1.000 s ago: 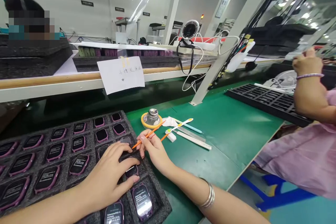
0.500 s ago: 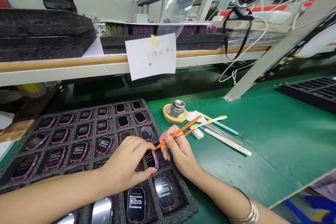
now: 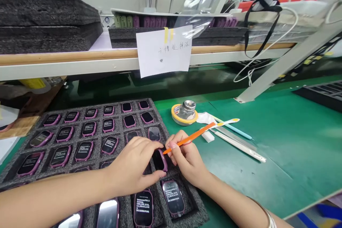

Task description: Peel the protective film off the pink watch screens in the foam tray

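A purple-framed smartwatch (image 3: 160, 161) sits tilted in a slot of the black foam tray (image 3: 199, 211). My left hand (image 3: 137, 164) grips it between thumb and fingers at its two ends. Closed around an orange pointed stick, a pry tool by its look (image 3: 196, 136), my right hand (image 3: 187, 155) keeps the tip against or very near the watch's side edge. Many like watches fill the tray's slots. Some show white text, such as the lit watch (image 3: 173, 197) nearest me; others have dark screens.
Right of the tray on the green mat lie a metal-topped pot in a yellow-rimmed dish (image 3: 184, 112), a toothbrush (image 3: 227, 123), a white block (image 3: 207, 136) and a pale long tool (image 3: 240, 146). A shelf (image 3: 107, 63) with a hanging paper note (image 3: 164, 51) crosses ahead.
The view has shifted, so the scene sits further right in the picture. The watch is turned so more of its screen and side shows. Both hands keep their holds.
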Action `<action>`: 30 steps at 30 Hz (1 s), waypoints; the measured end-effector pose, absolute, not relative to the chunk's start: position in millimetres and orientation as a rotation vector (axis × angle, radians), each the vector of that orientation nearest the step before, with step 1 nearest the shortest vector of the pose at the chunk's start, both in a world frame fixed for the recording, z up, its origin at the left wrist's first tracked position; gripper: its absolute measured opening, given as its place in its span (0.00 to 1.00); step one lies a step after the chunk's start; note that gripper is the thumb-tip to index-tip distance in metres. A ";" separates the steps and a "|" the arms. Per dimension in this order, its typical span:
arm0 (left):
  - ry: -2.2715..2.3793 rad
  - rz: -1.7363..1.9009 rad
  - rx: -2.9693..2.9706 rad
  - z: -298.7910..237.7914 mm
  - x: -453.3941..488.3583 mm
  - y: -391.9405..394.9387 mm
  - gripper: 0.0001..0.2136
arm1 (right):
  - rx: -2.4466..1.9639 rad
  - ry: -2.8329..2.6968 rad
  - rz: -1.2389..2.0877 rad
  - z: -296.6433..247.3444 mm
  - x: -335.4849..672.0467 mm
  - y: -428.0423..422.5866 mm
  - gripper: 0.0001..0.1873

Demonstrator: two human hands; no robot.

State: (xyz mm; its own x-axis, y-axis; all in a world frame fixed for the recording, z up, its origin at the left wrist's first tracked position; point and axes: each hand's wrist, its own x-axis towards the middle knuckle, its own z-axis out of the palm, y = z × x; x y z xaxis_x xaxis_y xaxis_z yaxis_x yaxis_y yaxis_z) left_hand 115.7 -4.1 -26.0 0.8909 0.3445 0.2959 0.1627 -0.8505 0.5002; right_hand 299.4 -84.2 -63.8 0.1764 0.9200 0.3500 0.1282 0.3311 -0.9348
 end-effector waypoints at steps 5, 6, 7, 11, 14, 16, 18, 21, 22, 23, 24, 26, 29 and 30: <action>0.352 0.430 2.613 -24.1 112.8 -4.5 0.35 | -1.102 -1.267 0.726 -63.7 297.7 -83.6 0.13; 0.349 0.414 2.623 -23.7 112.5 -4.3 0.35 | -1.105 -1.261 0.729 -63.3 297.1 -83.8 0.13; 0.340 0.398 2.633 -23.4 112.2 -3.9 0.34 | -1.108 -1.252 0.732 -62.9 296.5 -84.3 0.14; 0.287 0.374 2.680 -24.9 111.6 -0.2 0.33 | -1.114 -1.202 0.719 -63.5 292.5 -84.7 0.14; 0.253 0.436 2.701 -29.5 111.4 7.3 0.35 | -1.120 -1.147 0.646 -65.5 288.1 -78.3 0.13; 0.241 0.490 2.704 -32.2 111.3 15.6 0.38 | -1.119 -1.135 0.590 -65.9 285.2 -69.9 0.12; 0.237 0.537 2.708 -32.6 111.1 25.4 0.40 | -1.121 -1.147 0.559 -65.4 283.1 -59.9 0.12; 0.199 0.621 2.746 -27.9 111.4 36.5 0.33 | -1.137 -1.145 0.553 -64.7 283.4 -47.0 0.14; 0.157 0.642 2.772 -25.4 111.9 37.6 0.29 | -1.143 -1.137 0.562 -64.6 284.4 -44.3 0.15; 0.080 0.652 2.802 -22.8 112.8 36.8 0.23 | -1.146 -1.129 0.579 -64.1 286.0 -42.6 0.15; -0.012 0.648 2.821 -20.3 113.9 34.0 0.17 | -1.148 -1.120 0.600 -63.1 287.9 -41.9 0.15; -0.140 0.612 2.807 -16.2 116.7 23.2 0.12 | -1.142 -1.094 0.636 -58.3 292.1 -43.8 0.15; -0.092 0.543 2.758 -14.1 118.2 0.7 0.17 | -1.120 -1.047 0.640 -44.4 296.1 -55.7 0.17; -0.052 0.519 2.756 -14.7 117.0 -6.1 0.19 | -1.114 -1.038 0.635 -39.5 296.0 -62.2 0.17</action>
State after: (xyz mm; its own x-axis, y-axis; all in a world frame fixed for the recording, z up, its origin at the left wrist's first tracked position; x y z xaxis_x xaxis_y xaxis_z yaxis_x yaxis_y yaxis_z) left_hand 117.0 -6.1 -14.7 0.9329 0.0257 0.3593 -0.0964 -0.9433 0.3176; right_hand 296.0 -62.2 -39.5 0.4128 0.8423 0.3466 0.0748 0.3479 -0.9345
